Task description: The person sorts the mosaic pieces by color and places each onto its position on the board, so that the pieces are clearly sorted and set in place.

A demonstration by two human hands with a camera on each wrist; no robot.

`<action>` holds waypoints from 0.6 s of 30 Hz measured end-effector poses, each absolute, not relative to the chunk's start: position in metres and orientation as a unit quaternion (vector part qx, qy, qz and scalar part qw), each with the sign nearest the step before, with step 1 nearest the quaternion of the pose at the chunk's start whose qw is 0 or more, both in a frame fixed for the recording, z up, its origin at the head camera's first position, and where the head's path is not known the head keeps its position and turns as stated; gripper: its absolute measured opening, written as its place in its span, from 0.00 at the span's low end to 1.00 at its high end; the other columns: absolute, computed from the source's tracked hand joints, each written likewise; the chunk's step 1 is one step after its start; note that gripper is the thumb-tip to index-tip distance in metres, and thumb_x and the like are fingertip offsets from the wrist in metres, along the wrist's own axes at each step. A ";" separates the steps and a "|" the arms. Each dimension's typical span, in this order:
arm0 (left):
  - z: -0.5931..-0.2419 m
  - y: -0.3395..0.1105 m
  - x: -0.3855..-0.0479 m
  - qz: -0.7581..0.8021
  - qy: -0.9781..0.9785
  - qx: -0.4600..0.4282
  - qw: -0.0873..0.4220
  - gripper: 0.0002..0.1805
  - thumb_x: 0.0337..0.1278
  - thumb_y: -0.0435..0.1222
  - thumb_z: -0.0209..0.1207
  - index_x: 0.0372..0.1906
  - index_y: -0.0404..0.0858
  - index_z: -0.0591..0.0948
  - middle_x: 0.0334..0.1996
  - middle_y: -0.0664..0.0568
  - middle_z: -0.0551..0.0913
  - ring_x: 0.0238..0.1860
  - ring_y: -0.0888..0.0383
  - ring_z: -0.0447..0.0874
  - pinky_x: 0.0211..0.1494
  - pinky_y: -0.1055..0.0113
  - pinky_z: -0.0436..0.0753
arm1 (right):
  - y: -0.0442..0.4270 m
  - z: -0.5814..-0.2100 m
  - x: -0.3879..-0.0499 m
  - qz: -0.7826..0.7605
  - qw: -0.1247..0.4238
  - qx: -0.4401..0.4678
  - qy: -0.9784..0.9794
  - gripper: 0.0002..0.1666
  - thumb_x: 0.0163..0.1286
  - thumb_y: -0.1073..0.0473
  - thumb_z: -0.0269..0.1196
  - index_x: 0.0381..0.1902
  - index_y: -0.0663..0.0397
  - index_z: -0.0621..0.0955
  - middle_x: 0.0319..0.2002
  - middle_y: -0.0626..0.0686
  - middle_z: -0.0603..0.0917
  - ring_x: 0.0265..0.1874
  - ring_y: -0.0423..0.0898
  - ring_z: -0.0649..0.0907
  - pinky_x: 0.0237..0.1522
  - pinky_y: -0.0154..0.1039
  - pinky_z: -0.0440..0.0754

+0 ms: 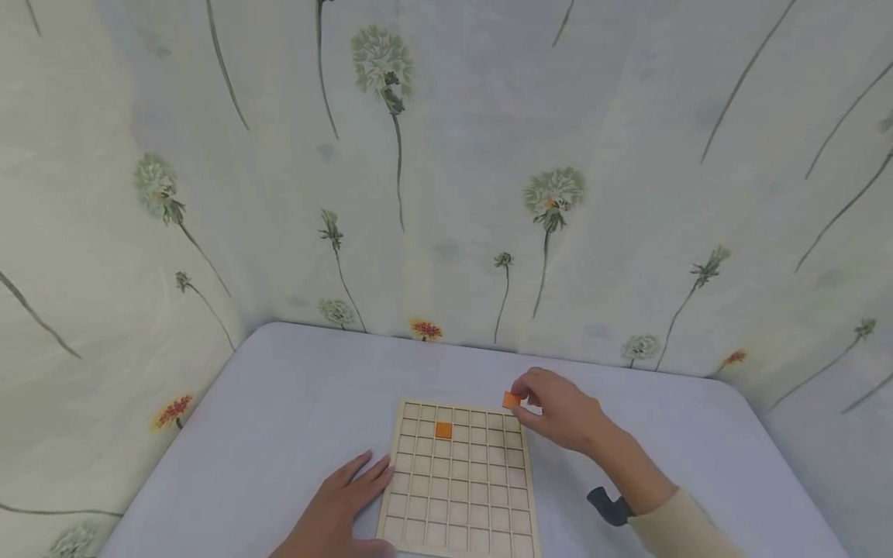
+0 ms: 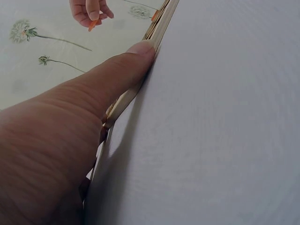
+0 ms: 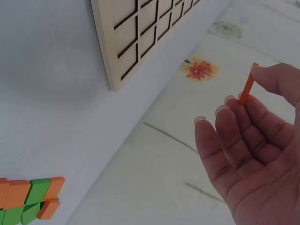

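A light wooden grid board (image 1: 456,490) lies on the table, one orange square tile (image 1: 443,430) set in a cell of its second row from the far side. Above the board's far right corner, my right hand (image 1: 561,411) pinches another orange tile (image 1: 512,400) between thumb and fingers. That tile appears edge-on in the right wrist view, raised off the board. My left hand (image 1: 342,500) rests along the board's left side with fingers extended. Its thumb (image 2: 117,70) presses on the board's edge in the left wrist view.
A group of orange and green tiles (image 3: 32,199) lies on the table right of the board, mostly hidden behind my right hand in the head view. A dark band (image 1: 608,508) is at the right wrist. A curtain with a dandelion print (image 1: 453,194) hangs behind the table.
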State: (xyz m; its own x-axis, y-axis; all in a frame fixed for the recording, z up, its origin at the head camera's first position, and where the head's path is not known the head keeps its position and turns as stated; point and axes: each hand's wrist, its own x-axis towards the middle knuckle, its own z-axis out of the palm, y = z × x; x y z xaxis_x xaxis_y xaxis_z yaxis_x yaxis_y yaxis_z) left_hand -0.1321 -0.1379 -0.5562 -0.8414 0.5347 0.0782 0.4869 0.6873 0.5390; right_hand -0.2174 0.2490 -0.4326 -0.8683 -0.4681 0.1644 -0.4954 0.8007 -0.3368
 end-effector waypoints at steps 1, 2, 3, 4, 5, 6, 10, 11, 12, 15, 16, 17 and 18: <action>-0.556 -0.138 -0.132 0.280 0.918 0.278 0.043 0.61 0.45 0.76 0.63 0.79 0.42 0.69 0.79 0.54 0.67 0.80 0.41 0.57 0.73 0.34 0.66 | 0.247 -0.433 -0.218 0.188 0.034 0.254 -0.948 0.07 0.69 0.59 0.70 0.44 0.49 0.83 0.39 0.41 0.81 0.38 0.44 0.80 0.41 0.38 0.82; -0.556 -0.137 -0.132 0.280 0.918 0.277 0.044 0.61 0.45 0.76 0.63 0.79 0.43 0.69 0.79 0.54 0.67 0.80 0.41 0.57 0.73 0.33 0.66 | 0.245 -0.434 -0.219 0.188 0.031 0.255 -0.948 0.07 0.69 0.59 0.69 0.44 0.49 0.83 0.40 0.41 0.81 0.38 0.44 0.80 0.42 0.39 0.83; -0.556 -0.137 -0.132 0.279 0.919 0.275 0.047 0.61 0.45 0.76 0.64 0.79 0.43 0.69 0.79 0.54 0.67 0.80 0.42 0.57 0.73 0.34 0.66 | 0.243 -0.435 -0.220 0.186 0.028 0.255 -0.948 0.07 0.69 0.58 0.69 0.44 0.49 0.83 0.40 0.41 0.81 0.39 0.43 0.81 0.42 0.39 0.83; -0.556 -0.137 -0.132 0.277 0.920 0.273 0.050 0.61 0.45 0.76 0.64 0.79 0.43 0.69 0.79 0.54 0.67 0.80 0.42 0.56 0.74 0.34 0.65 | 0.241 -0.435 -0.221 0.183 0.025 0.255 -0.949 0.07 0.70 0.57 0.69 0.44 0.48 0.83 0.40 0.40 0.81 0.39 0.43 0.81 0.42 0.39 0.83; -0.555 -0.136 -0.132 0.275 0.921 0.270 0.054 0.61 0.44 0.76 0.64 0.79 0.43 0.69 0.79 0.55 0.67 0.80 0.42 0.56 0.74 0.34 0.65 | 0.239 -0.436 -0.222 0.180 0.020 0.254 -0.950 0.07 0.70 0.57 0.69 0.44 0.48 0.84 0.41 0.41 0.81 0.40 0.42 0.80 0.43 0.39 0.84; -0.555 -0.136 -0.132 0.274 0.922 0.267 0.057 0.61 0.44 0.76 0.64 0.80 0.44 0.69 0.79 0.55 0.66 0.80 0.43 0.56 0.75 0.35 0.64 | 0.237 -0.437 -0.223 0.176 0.017 0.255 -0.951 0.07 0.70 0.56 0.69 0.44 0.48 0.84 0.41 0.42 0.82 0.40 0.42 0.80 0.43 0.39 0.84; -0.553 -0.135 -0.132 0.267 0.926 0.257 0.069 0.61 0.43 0.75 0.66 0.80 0.45 0.68 0.80 0.57 0.65 0.81 0.44 0.54 0.76 0.37 0.63 | 0.229 -0.442 -0.228 0.168 0.005 0.258 -0.951 0.08 0.71 0.55 0.69 0.45 0.48 0.84 0.41 0.44 0.83 0.41 0.42 0.80 0.44 0.40 0.84; -0.553 -0.135 -0.132 0.266 0.927 0.255 0.070 0.61 0.43 0.75 0.66 0.80 0.45 0.68 0.80 0.57 0.65 0.81 0.44 0.54 0.76 0.37 0.63 | 0.227 -0.443 -0.228 0.169 0.004 0.259 -0.951 0.08 0.71 0.56 0.70 0.45 0.49 0.84 0.41 0.44 0.83 0.42 0.42 0.80 0.44 0.40 0.85; -0.552 -0.135 -0.131 0.265 0.927 0.255 0.070 0.61 0.43 0.75 0.66 0.80 0.45 0.68 0.80 0.58 0.65 0.81 0.45 0.54 0.77 0.37 0.63 | 0.225 -0.444 -0.229 0.170 0.002 0.257 -0.951 0.08 0.71 0.56 0.70 0.45 0.49 0.84 0.41 0.43 0.82 0.42 0.42 0.81 0.45 0.40 0.85; -0.552 -0.135 -0.131 0.263 0.928 0.254 0.068 0.61 0.43 0.76 0.65 0.80 0.46 0.68 0.80 0.59 0.65 0.81 0.45 0.54 0.77 0.38 0.63 | 0.219 -0.449 -0.231 0.177 -0.005 0.247 -0.953 0.09 0.71 0.56 0.70 0.46 0.49 0.84 0.41 0.42 0.81 0.43 0.42 0.81 0.46 0.41 0.85; -0.552 -0.134 -0.131 0.263 0.928 0.254 0.068 0.61 0.43 0.76 0.65 0.80 0.46 0.68 0.80 0.59 0.65 0.81 0.46 0.54 0.77 0.38 0.63 | 0.217 -0.450 -0.232 0.179 -0.009 0.244 -0.953 0.09 0.70 0.56 0.70 0.45 0.49 0.85 0.41 0.42 0.81 0.43 0.42 0.81 0.46 0.42 0.85; -0.553 -0.134 -0.131 0.264 0.928 0.252 0.069 0.61 0.43 0.76 0.65 0.80 0.47 0.68 0.80 0.59 0.65 0.81 0.46 0.54 0.77 0.38 0.63 | 0.215 -0.452 -0.232 0.182 -0.013 0.239 -0.954 0.09 0.70 0.56 0.71 0.45 0.50 0.85 0.41 0.42 0.82 0.43 0.43 0.81 0.46 0.43 0.85; -0.553 -0.134 -0.131 0.264 0.928 0.252 0.069 0.61 0.43 0.76 0.65 0.80 0.47 0.68 0.80 0.59 0.65 0.81 0.46 0.54 0.77 0.38 0.63 | 0.214 -0.454 -0.232 0.184 -0.019 0.233 -0.955 0.09 0.70 0.56 0.71 0.46 0.50 0.85 0.41 0.42 0.82 0.44 0.44 0.81 0.47 0.43 0.85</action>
State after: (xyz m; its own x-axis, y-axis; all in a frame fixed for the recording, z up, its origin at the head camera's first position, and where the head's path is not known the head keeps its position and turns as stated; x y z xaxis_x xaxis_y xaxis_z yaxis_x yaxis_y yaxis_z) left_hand -0.1310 -0.1344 -0.5531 -0.8633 0.5046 0.0044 0.4312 0.7332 0.5258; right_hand -0.2320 0.2138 -0.4536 -0.8904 -0.4525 0.0499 -0.4386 0.8232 -0.3606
